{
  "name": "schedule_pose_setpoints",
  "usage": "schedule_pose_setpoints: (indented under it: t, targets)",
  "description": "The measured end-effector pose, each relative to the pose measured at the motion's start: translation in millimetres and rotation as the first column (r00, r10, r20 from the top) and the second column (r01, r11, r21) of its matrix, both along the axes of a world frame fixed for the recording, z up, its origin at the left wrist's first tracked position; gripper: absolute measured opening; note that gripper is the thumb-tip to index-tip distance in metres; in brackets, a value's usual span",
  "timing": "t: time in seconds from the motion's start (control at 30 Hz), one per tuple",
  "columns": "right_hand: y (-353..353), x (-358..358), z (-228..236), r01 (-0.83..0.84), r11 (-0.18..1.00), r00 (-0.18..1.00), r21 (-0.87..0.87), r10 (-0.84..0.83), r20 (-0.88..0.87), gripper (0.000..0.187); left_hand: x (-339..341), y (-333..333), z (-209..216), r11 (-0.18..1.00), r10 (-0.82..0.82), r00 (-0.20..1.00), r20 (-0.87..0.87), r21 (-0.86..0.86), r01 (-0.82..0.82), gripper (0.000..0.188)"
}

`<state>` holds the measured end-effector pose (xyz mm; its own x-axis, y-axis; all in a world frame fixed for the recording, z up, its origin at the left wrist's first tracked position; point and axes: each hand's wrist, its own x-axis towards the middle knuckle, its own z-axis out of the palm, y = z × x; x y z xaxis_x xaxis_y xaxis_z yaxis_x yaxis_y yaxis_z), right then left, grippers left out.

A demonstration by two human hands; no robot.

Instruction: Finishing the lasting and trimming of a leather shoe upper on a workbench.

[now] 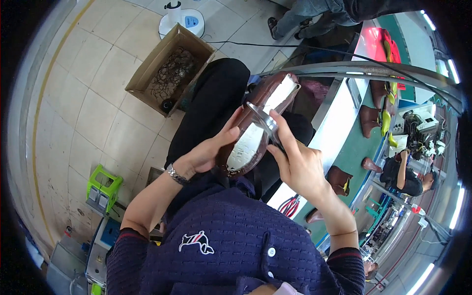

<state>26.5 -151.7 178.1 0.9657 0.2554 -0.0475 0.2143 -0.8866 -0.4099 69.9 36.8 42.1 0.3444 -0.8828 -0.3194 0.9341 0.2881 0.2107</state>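
Note:
A brown leather shoe upper (259,156) lies bottom up over my lap, its white underside showing between folded-in leather edges. My left hand (214,147) is closed around its left side, thumb pressed on the leather near the white part. A shiny metal hand tool (265,119) with a narrow tip lies across the middle of the underside. My right hand (301,164) grips this tool from the right, forefinger stretched along it. The fingers and palm partly cover the tool, so its exact kind cannot be told.
On the floor ahead stands a cardboard box (142,81) with dark scraps. To my right runs a green-topped workbench (351,147) with several brown boots and red-handled pliers (289,206). A dark cable and metal bar cross above it. A green stool (104,184) stands left; other people are beyond.

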Motion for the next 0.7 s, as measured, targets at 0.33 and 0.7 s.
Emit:
schedule_pose_setpoints:
  t: [0.33,0.7]
  targets:
    - [13.1,-16.6,-3.8,-0.120,0.985,0.991,-0.128,0.111,-0.072,0.073,-11.9,-4.7,-3.5,0.972,0.050,0.823,0.565,0.161,-0.170,0.114]
    - [6.7,-42.2,-11.9,-0.015,1.000,0.938,0.010,0.018,-0.346,0.066,-20.6,18.5,-9.1,0.824,-0.507,0.793,0.337,0.460,0.332,0.025]
